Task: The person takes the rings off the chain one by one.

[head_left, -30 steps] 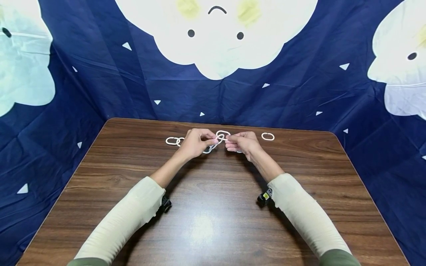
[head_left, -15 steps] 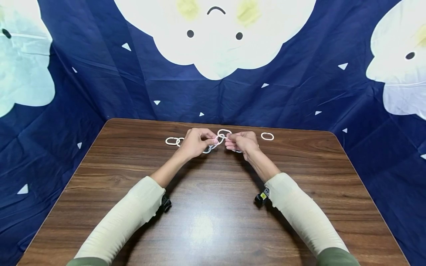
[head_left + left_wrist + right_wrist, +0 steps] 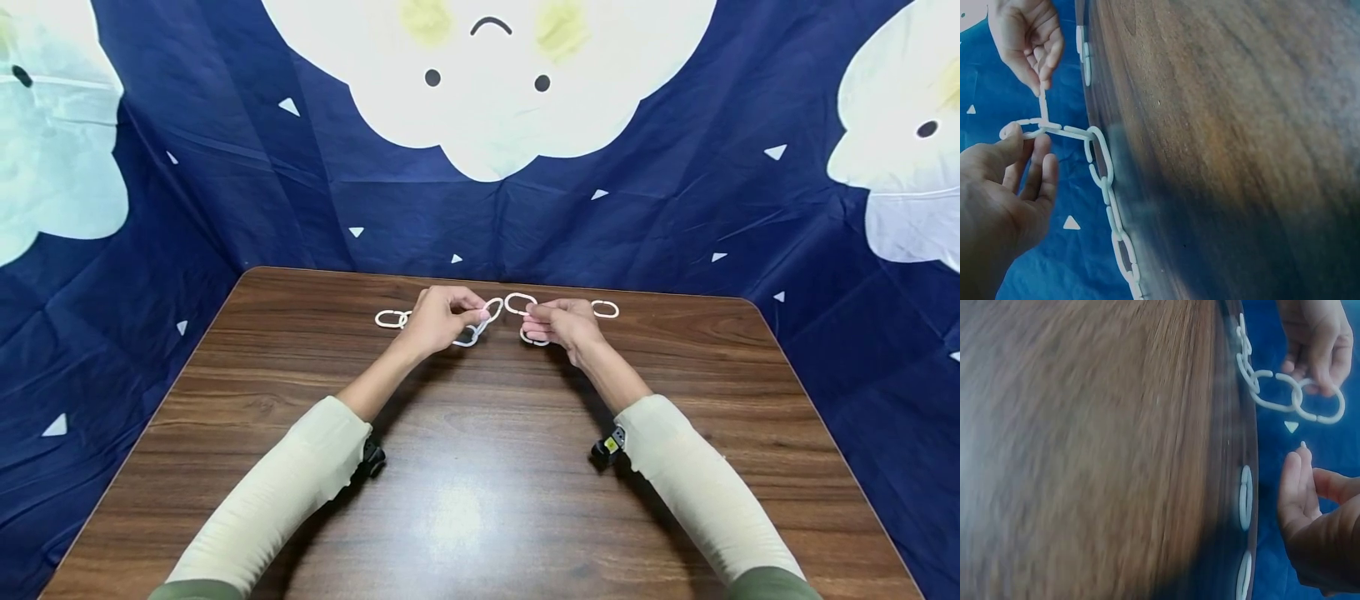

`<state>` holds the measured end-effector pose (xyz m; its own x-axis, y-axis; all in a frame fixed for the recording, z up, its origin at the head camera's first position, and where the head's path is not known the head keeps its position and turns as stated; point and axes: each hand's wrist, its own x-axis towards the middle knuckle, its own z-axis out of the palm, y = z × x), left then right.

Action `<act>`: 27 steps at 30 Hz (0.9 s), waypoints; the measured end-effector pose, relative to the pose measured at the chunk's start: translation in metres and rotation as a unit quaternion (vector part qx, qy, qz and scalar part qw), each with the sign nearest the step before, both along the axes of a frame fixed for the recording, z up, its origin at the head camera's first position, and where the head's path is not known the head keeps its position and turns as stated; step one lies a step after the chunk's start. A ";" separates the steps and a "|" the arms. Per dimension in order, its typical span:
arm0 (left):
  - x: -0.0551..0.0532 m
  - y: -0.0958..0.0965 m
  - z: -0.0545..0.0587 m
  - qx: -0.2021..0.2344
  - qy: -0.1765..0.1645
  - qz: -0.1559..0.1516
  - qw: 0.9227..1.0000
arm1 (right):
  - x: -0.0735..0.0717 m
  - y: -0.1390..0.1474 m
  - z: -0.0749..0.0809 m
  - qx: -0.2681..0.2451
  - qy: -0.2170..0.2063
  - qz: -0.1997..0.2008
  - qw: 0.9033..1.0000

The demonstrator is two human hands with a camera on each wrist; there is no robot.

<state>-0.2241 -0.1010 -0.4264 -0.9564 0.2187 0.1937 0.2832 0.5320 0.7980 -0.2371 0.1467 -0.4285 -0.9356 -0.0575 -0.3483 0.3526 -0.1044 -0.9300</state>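
Pinched in right hand [image 3: 566, 322], extending leftward, long axis roughly crosswise: one white oval plastic link [image 3: 521, 295], just beside white plastic chain's end link [image 3: 498, 311], pinched in left hand [image 3: 444, 318].

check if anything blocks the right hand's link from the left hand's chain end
Nothing visible does. In the head view, only a small gap lies between the held link in the right hand and the chain's end link in the left hand. The loose link below lies clear of it.
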 end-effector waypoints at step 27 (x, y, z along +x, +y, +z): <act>0.000 -0.003 -0.002 0.004 -0.018 -0.009 1.000 | 0.003 0.059 0.001 0.027 -0.007 -0.017 0.999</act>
